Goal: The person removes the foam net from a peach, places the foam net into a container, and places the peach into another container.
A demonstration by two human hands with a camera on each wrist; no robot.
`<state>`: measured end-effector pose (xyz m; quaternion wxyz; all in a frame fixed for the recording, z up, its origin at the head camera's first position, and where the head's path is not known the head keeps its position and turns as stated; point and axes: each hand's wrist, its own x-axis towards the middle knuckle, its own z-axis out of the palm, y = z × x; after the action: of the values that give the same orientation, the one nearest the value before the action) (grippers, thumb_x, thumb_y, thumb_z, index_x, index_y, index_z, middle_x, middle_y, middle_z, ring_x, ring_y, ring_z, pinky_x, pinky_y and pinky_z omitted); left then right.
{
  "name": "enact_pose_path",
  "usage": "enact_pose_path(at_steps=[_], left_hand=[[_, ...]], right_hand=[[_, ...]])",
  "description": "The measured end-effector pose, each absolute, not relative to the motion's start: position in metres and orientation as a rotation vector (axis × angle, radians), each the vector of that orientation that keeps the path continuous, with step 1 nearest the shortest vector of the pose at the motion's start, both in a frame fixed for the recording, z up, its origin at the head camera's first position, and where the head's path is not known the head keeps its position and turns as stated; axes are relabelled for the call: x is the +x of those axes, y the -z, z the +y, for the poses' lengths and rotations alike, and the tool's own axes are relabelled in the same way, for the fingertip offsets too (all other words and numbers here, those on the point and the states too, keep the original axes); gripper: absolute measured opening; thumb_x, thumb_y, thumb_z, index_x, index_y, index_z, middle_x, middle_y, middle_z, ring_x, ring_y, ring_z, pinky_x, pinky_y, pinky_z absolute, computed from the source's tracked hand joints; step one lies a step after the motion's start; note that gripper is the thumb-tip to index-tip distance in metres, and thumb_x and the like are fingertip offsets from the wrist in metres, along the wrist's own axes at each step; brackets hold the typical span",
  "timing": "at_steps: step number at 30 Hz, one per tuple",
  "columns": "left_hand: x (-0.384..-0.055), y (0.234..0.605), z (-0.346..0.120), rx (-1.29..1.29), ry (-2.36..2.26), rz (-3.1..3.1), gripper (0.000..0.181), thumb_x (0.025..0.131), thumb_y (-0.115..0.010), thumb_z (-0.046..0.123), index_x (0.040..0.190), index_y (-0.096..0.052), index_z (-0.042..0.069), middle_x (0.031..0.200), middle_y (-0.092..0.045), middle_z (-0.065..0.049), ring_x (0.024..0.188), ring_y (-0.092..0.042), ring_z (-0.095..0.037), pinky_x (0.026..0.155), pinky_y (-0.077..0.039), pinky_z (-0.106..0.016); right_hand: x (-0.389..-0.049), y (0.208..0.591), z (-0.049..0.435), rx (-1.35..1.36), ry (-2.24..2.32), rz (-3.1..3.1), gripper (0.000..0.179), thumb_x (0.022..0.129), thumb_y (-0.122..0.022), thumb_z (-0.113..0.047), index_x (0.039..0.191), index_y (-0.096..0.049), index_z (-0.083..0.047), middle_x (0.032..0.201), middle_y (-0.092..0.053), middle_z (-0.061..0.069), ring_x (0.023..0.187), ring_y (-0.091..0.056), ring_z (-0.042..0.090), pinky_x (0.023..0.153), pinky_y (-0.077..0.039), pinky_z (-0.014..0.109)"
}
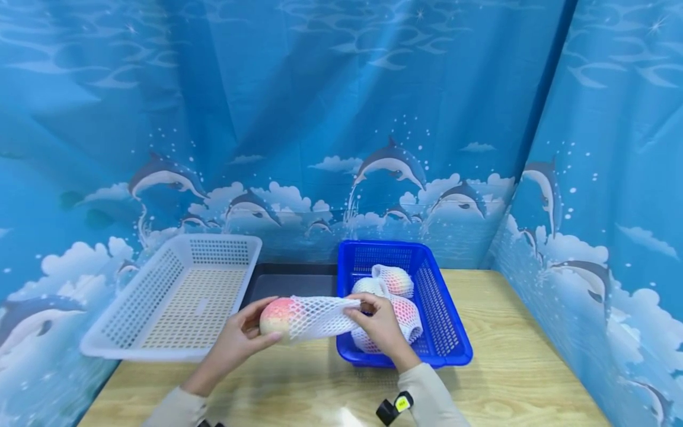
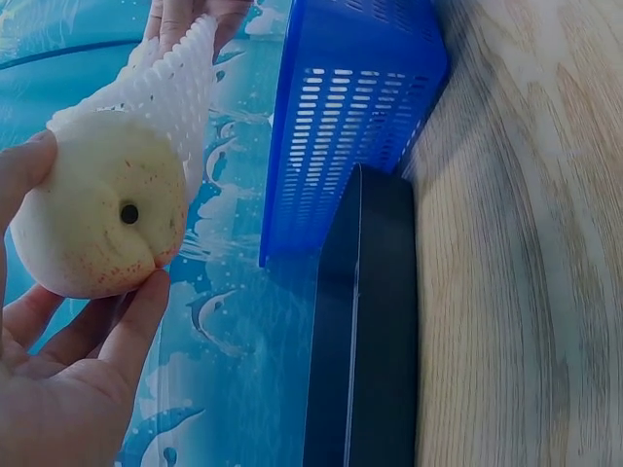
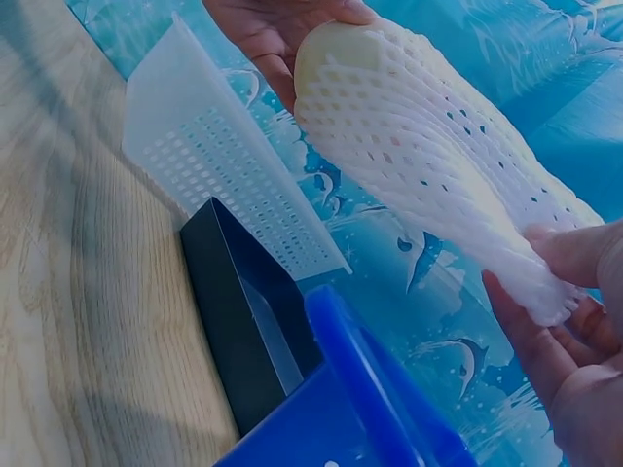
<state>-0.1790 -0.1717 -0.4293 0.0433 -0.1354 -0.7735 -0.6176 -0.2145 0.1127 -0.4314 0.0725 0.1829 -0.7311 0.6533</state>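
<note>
Held out in front, a pink and cream peach (image 1: 274, 318) is half inside a white foam net sleeve (image 1: 322, 318). My left hand (image 1: 235, 342) grips the bare end of the peach, thumb on one side and fingers on the other. The left wrist view shows the peach's small dark hole facing that camera. At the other end, my right hand (image 1: 382, 327) pinches the gathered tip of the sleeve, which is stretched lengthwise between both hands. Below the right hand, the blue basket (image 1: 452, 335) holds several net-wrapped peaches (image 1: 407, 315), partly hidden by that hand.
To the left stands a white perforated basket (image 1: 98, 351) with bare mesh showing at its bottom. A dark shallow tray (image 1: 293, 286) lies between the two baskets on the wooden table (image 1: 512, 356). A blue dolphin-print curtain (image 1: 299, 118) hangs behind and along both sides.
</note>
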Motion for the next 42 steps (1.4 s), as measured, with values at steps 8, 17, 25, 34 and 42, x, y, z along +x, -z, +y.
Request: enact_pose_path(at_steps=[8, 17, 25, 34, 42], left_hand=[[-0.177, 0.427, -0.182, -0.283, 1.849, -2.422, 0.071, 0.075, -0.082, 0.016, 0.137, -0.05, 0.006, 0.134, -0.052, -0.019, 0.117, -0.055, -0.032, 0.089, -0.053, -0.023], [-0.18, 0.426, -0.2, -0.223, 1.795, -2.434, 0.073, 0.077, -0.081, 0.018, 0.14, -0.046, 0.005, 0.139, -0.049, -0.021, 0.122, -0.052, -0.023, 0.092, -0.052, -0.026], [-0.176, 0.423, -0.223, -0.22, 1.736, -2.384, 0.07, 0.08, -0.078, 0.01, 0.139, -0.043, -0.003, 0.134, -0.05, -0.028, 0.101, -0.052, 0.013, 0.081, -0.054, -0.016], [-0.176, 0.419, -0.25, -0.011, 1.607, -2.524, 0.075, 0.085, -0.074, 0.03, 0.146, -0.037, 0.004, 0.141, -0.046, -0.024, 0.109, -0.051, 0.005, 0.079, -0.05, -0.01], [-0.177, 0.422, -0.279, 0.143, 1.508, -2.632, 0.084, 0.086, -0.071, 0.038, 0.148, -0.03, 0.0, 0.145, -0.038, -0.029, 0.13, -0.04, -0.043, 0.075, -0.038, 0.001]], right_hand=[[-0.216, 0.432, 0.114, 0.408, -1.971, -2.228, 0.023, 0.081, -0.072, 0.001, 0.102, -0.068, 0.007, 0.094, -0.07, 0.022, 0.077, -0.067, 0.006, 0.068, -0.057, 0.02], [-0.223, 0.431, 0.112, 0.288, -1.954, -2.226, 0.023, 0.082, -0.073, -0.002, 0.104, -0.069, 0.005, 0.098, -0.069, 0.016, 0.079, -0.064, 0.01, 0.069, -0.055, 0.018], [-0.227, 0.431, 0.098, 0.212, -2.025, -2.187, 0.024, 0.083, -0.07, 0.002, 0.105, -0.066, 0.011, 0.094, -0.069, 0.018, 0.075, -0.063, 0.012, 0.063, -0.053, 0.017], [-0.235, 0.427, 0.084, 0.229, -2.003, -2.22, 0.025, 0.084, -0.069, -0.002, 0.106, -0.066, 0.01, 0.096, -0.068, 0.018, 0.075, -0.06, 0.007, 0.065, -0.052, 0.015], [-0.237, 0.423, 0.07, 0.272, -2.07, -2.209, 0.023, 0.086, -0.066, 0.0, 0.105, -0.063, 0.013, 0.095, -0.067, 0.02, 0.075, -0.059, 0.006, 0.066, -0.052, 0.016]])
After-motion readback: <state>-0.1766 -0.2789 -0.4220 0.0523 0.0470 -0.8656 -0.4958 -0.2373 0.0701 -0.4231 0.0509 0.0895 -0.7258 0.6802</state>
